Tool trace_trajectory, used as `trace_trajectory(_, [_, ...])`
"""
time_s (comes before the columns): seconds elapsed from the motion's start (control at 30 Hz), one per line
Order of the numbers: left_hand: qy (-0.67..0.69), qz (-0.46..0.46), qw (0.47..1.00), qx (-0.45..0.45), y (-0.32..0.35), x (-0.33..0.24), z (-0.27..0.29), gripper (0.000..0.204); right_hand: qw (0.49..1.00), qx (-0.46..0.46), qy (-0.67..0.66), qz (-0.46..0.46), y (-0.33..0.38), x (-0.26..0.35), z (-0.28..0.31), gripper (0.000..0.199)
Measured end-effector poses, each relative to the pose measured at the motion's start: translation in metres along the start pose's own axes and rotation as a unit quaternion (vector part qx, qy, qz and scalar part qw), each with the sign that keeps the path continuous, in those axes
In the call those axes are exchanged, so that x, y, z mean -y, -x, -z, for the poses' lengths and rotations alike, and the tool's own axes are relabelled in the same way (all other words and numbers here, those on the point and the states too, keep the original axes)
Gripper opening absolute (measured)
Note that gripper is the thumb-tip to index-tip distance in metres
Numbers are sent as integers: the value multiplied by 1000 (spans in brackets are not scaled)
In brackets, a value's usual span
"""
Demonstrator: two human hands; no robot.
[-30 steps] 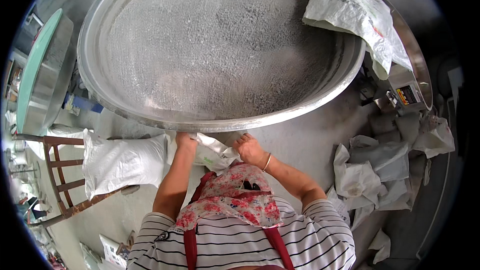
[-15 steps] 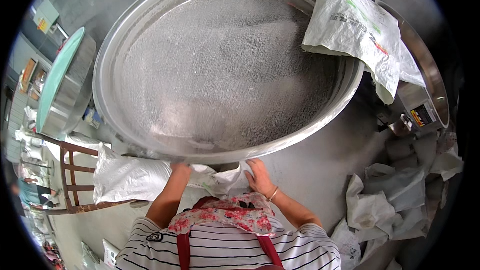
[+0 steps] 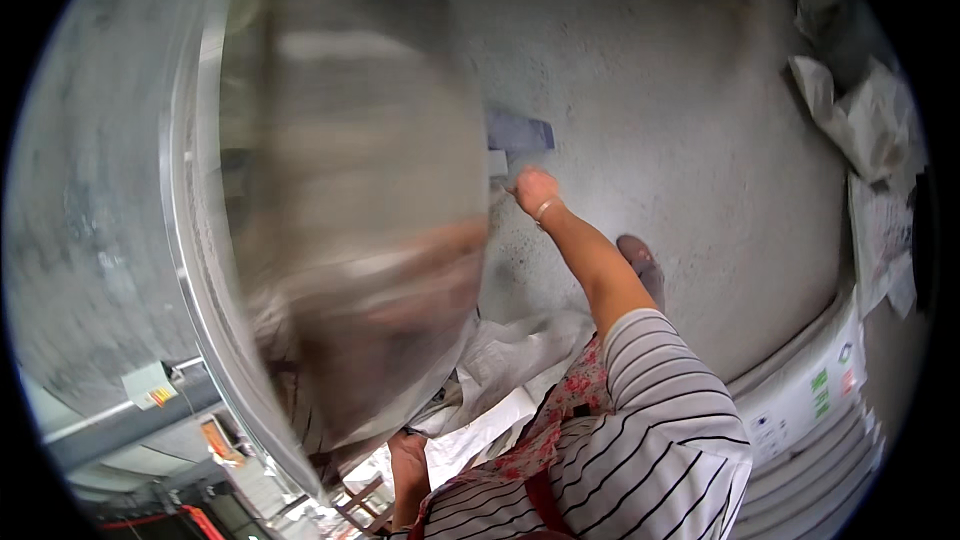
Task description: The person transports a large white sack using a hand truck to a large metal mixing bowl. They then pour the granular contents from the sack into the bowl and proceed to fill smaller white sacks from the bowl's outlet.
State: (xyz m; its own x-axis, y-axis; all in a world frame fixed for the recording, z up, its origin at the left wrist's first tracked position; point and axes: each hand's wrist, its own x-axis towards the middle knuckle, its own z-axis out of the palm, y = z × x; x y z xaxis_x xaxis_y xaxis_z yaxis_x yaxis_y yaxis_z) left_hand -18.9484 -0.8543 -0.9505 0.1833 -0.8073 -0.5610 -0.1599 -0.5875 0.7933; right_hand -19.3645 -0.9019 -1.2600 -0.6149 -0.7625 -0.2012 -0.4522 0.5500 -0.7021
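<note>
A large round metal pan (image 3: 370, 140) fills the left half, its shiny outer wall smeared by motion or reflection. Low beside its lower edge is my left hand (image 3: 407, 455), fingers curled at the edge of a white woven sack (image 3: 520, 355). My right arm stretches forward along the pan's right side. At its end my right hand (image 3: 535, 190) is closed in front of a blue base part (image 3: 522, 132); whatever it grips there is hidden by the fingers. The pan's inside is out of sight from here.
Grey floor (image 3: 680, 140) stretches to the right, with my shoe (image 3: 640, 260) on it. Several stacked white printed sacks (image 3: 810, 400) lie at the lower right. Crumpled sacks (image 3: 860, 120) lie at the far right. A small box (image 3: 155, 387) is mounted at the lower left.
The view has swung to the pan's right side, so its grey granules no longer show. My right hand has left the sack by the rim and reached forward beside the pan; my left stays by the sack.
</note>
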Motion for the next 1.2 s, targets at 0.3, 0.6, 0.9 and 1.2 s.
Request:
trace_trajectory(0.3, [-696,-116,704,81,71,-17,14,28,993,-59,0,-98,-61,76,-137,43])
trace_trajectory(0.6, [-458,-55,887,30,36,-15,-8,28,991,-29,-125,35,-118,15,-152,27])
trace_trajectory(0.9, [244,-23,969,-18,-31,-2,17,34,946,175,-227,154,90,75,-49,36])
trace_trajectory(1.2, [419,5,902,-107,-37,26,12,43,927,320,-197,12,241,171,21,44])
